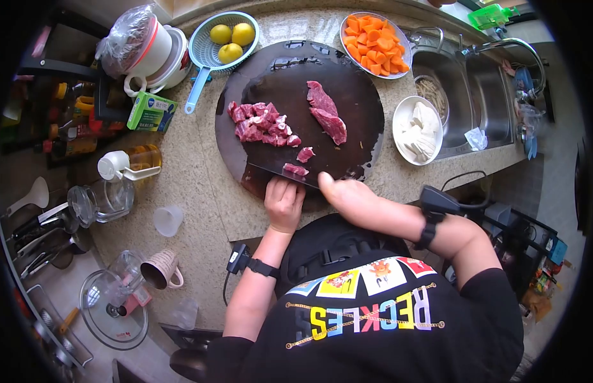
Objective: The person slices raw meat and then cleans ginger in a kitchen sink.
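A dark round cutting board [258,76] carries a cluster of cut red meat [261,123], two longer meat strips [327,113] and two small pieces [296,170] near the knife. My right hand [338,191] is closed on the handle of a knife [274,173], whose blade points left across the board's near part. Close behind the blade, on the near side, my left hand [285,201] has its fingers curled and pressed together. The blade hides the fingertips and whatever they hold.
Behind the board are a blue colander [204,62] with yellow fruit and a plate of carrot chunks [375,46]. A bowl of white slices [418,131] stands right, beside the sink [465,96]. An oil jug [143,161], plastic cup [167,221] and mug [161,268] are left.
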{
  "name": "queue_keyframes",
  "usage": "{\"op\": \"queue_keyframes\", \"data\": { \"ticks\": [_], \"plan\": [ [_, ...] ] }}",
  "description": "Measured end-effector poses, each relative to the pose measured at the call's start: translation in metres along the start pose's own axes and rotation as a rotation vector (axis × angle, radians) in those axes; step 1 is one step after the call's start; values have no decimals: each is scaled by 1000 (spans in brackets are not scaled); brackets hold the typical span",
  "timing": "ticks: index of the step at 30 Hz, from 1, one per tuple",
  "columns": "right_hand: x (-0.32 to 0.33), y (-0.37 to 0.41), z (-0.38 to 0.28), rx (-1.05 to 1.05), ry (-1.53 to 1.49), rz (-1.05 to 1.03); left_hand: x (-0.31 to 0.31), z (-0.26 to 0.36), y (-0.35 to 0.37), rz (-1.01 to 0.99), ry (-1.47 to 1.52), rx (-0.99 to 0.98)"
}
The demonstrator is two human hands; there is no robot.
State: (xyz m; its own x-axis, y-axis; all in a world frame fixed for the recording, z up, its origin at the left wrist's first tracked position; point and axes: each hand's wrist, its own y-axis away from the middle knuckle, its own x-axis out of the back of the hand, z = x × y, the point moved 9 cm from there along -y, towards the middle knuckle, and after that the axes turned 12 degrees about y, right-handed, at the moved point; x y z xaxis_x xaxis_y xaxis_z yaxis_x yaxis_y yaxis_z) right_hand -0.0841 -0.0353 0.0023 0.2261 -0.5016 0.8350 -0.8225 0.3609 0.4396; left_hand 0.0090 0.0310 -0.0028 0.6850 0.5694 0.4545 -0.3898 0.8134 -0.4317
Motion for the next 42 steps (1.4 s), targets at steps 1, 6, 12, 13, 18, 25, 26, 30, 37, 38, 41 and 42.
{"op": "queue_keyframes", "data": {
  "ticks": [1,6,12,13,18,25,26,30,37,38,41,42],
  "plan": [
    [9,-16,-13,80,-46,73,1,0,0,2,7,-1],
    [10,-31,-25,89,-1,154,4,1,0,36,-11,-36],
    [5,7,11,39,37,61,6,6,1,63,-14,-38],
    [12,4,9,60,66,109,6,6,0,52,-26,-38],
    [27,8,14,12,0,211,22,26,1,67,-7,-39],
    [13,40,5,47,22,106,21,25,11,48,-23,-29],
    [14,44,4,46,20,104,18,25,12,33,-24,-39],
    [8,52,8,43,40,62,15,22,13,36,-28,-13],
    [6,52,23,-8,17,94,17,17,5,36,-34,16],
    [7,53,22,0,15,105,19,17,5,46,-15,16],
    [8,56,18,4,0,78,28,17,8,40,-38,33],
    [7,57,16,5,-4,75,30,16,8,37,-40,36]
  ]
}}
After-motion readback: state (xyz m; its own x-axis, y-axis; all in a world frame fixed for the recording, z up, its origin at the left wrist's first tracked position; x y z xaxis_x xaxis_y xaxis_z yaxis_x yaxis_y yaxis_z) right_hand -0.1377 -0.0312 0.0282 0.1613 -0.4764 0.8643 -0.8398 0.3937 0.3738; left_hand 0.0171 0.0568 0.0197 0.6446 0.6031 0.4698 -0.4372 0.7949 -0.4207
